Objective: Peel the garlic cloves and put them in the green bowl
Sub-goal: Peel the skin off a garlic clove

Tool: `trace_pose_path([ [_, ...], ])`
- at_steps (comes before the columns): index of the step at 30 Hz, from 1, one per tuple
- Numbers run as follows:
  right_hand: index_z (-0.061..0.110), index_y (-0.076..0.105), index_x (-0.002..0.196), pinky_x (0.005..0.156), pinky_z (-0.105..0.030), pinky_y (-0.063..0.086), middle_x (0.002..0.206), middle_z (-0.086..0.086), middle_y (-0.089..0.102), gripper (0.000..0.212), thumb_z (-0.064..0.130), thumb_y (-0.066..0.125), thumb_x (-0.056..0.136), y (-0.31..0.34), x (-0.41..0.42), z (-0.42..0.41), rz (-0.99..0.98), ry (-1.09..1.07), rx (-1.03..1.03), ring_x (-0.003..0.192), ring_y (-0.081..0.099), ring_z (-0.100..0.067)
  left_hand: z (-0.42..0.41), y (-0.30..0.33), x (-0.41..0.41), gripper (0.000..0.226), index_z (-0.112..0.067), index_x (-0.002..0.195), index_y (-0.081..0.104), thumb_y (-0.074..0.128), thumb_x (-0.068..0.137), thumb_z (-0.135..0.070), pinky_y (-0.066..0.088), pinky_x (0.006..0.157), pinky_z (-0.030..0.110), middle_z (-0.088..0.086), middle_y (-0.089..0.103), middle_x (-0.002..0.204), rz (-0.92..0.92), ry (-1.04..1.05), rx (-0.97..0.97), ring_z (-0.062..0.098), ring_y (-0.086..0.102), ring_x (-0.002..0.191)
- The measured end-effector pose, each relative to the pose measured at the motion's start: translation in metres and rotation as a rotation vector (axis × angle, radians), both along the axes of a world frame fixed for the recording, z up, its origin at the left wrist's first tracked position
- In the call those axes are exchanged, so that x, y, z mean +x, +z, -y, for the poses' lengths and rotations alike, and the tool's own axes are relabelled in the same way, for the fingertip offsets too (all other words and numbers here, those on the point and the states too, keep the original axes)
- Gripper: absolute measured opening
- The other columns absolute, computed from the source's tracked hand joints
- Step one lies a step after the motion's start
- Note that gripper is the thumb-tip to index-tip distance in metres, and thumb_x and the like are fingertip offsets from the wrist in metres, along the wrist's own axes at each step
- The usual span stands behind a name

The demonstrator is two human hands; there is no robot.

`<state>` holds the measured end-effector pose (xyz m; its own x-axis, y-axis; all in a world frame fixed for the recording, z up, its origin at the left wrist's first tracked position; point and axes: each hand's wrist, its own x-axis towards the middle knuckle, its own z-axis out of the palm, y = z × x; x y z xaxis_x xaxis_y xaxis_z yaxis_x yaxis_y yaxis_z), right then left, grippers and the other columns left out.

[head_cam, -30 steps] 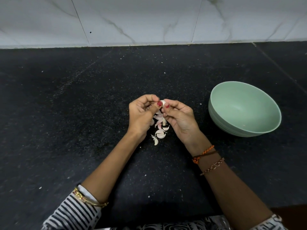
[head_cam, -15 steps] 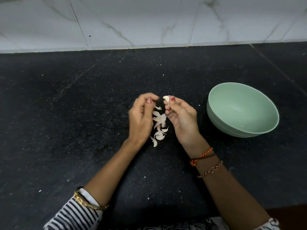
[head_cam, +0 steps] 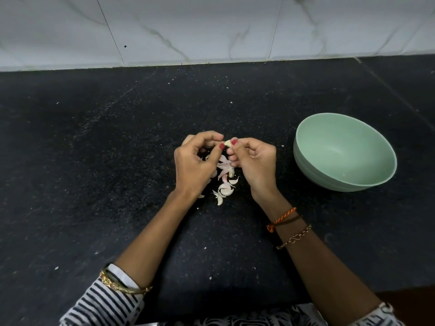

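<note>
A small pale garlic clove (head_cam: pixel 227 143) is pinched at the fingertips of my right hand (head_cam: pixel 255 165), held above the black counter. My left hand (head_cam: pixel 195 164) is right beside it, thumb and forefinger curled and touching the clove's left end. Below the two hands lies a loose pile of garlic cloves and pinkish-white skins (head_cam: pixel 224 182) on the counter. The green bowl (head_cam: pixel 353 177) stands to the right of my right hand, tilted slightly toward me, with no clove visible inside it.
The black speckled counter (head_cam: pixel 94 161) runs back to a white marble-tiled wall (head_cam: pixel 211 27). Tiny white skin flecks are scattered over the counter. A seam in the counter runs diagonally at the far right.
Half a second ago my hands were apart, with the right one holding the clove alone. My left hand has come back to the clove and the fingertips meet on it again.
</note>
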<state>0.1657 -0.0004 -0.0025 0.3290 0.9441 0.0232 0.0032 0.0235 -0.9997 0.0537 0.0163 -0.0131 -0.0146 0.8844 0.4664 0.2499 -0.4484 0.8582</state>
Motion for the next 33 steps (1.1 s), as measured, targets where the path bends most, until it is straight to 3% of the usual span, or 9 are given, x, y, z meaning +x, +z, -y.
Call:
trace_pose_path([
  [4, 0.007, 0.069, 0.083, 0.055, -0.016, 0.051, 0.063, 0.007, 0.062, 0.010, 0.013, 0.062, 0.087, -0.002, 0.002, 0.001, 0.284, -0.040, 0.072, 0.054, 0.059, 0.001, -0.001, 0.000, -0.001, 0.016, -0.015, 0.090, 0.065, 0.066, 0.077, -0.006, 0.049, 0.074, 0.013, -0.008, 0.064, 0.084, -0.010, -0.006, 0.003, 0.003, 0.062, 0.078],
  [7, 0.006, 0.071, 0.085, 0.060, -0.025, 0.054, 0.068, 0.003, 0.067, 0.010, 0.011, 0.063, 0.086, -0.004, 0.004, 0.001, 0.438, -0.059, 0.131, 0.061, 0.063, -0.006, 0.000, 0.001, 0.000, 0.018, -0.012, 0.085, 0.065, 0.065, 0.076, 0.003, 0.049, 0.071, 0.013, -0.007, 0.065, 0.081, 0.025, -0.042, -0.019, 0.005, 0.062, 0.075],
  [11, 0.005, 0.072, 0.085, 0.060, -0.033, 0.055, 0.069, -0.001, 0.068, 0.010, 0.009, 0.063, 0.085, -0.007, 0.004, 0.001, 0.469, -0.086, 0.174, 0.061, 0.065, -0.013, 0.002, 0.002, 0.003, 0.023, -0.019, 0.079, 0.061, 0.064, 0.075, 0.003, 0.048, 0.069, 0.016, -0.002, 0.064, 0.077, 0.136, -0.066, -0.062, 0.005, 0.061, 0.072],
  [18, 0.003, 0.071, 0.084, 0.057, -0.028, 0.055, 0.065, 0.009, 0.063, 0.008, 0.007, 0.064, 0.084, -0.009, 0.001, 0.001, 0.426, -0.100, 0.230, 0.058, 0.062, -0.008, 0.003, 0.004, 0.008, 0.030, -0.015, 0.077, 0.056, 0.062, 0.075, 0.014, 0.047, 0.062, 0.016, 0.000, 0.063, 0.070, 0.345, -0.081, -0.189, 0.005, 0.056, 0.062],
  [23, 0.008, 0.066, 0.076, 0.052, -0.012, 0.046, 0.060, 0.011, 0.059, 0.012, 0.001, 0.061, 0.085, -0.006, -0.002, 0.001, 0.253, -0.066, 0.184, 0.052, 0.058, 0.003, 0.001, 0.002, 0.009, 0.030, -0.013, 0.075, 0.053, 0.059, 0.076, 0.016, 0.049, 0.057, 0.022, -0.004, 0.066, 0.064, 0.472, -0.084, -0.272, 0.010, 0.056, 0.058],
  [26, 0.012, 0.063, 0.073, 0.046, -0.014, 0.043, 0.055, 0.005, 0.058, 0.020, 0.000, 0.056, 0.088, 0.001, 0.001, 0.002, 0.055, 0.027, 0.096, 0.046, 0.053, 0.000, 0.001, 0.007, 0.010, 0.030, -0.011, 0.077, 0.050, 0.055, 0.079, 0.018, 0.048, 0.053, 0.019, -0.004, 0.066, 0.062, 0.522, -0.104, -0.303, 0.005, 0.056, 0.054],
  [29, 0.006, 0.063, 0.076, 0.043, -0.013, 0.039, 0.049, 0.007, 0.055, 0.020, 0.001, 0.050, 0.091, 0.007, 0.002, 0.005, -0.221, 0.153, 0.023, 0.044, 0.046, 0.000, 0.000, 0.010, 0.010, 0.030, -0.011, 0.079, 0.051, 0.055, 0.079, 0.019, 0.051, 0.059, 0.017, -0.005, 0.065, 0.059, 0.555, -0.108, -0.323, 0.002, 0.059, 0.055],
  [33, 0.006, 0.064, 0.080, 0.044, -0.013, 0.039, 0.052, 0.006, 0.055, 0.017, 0.007, 0.051, 0.091, 0.011, 0.006, 0.002, -0.447, 0.174, -0.050, 0.046, 0.045, 0.000, -0.004, 0.008, 0.002, 0.027, -0.012, 0.078, 0.059, 0.052, 0.080, 0.014, 0.047, 0.059, 0.015, -0.009, 0.060, 0.058, 0.475, -0.031, -0.325, 0.002, 0.054, 0.057],
])
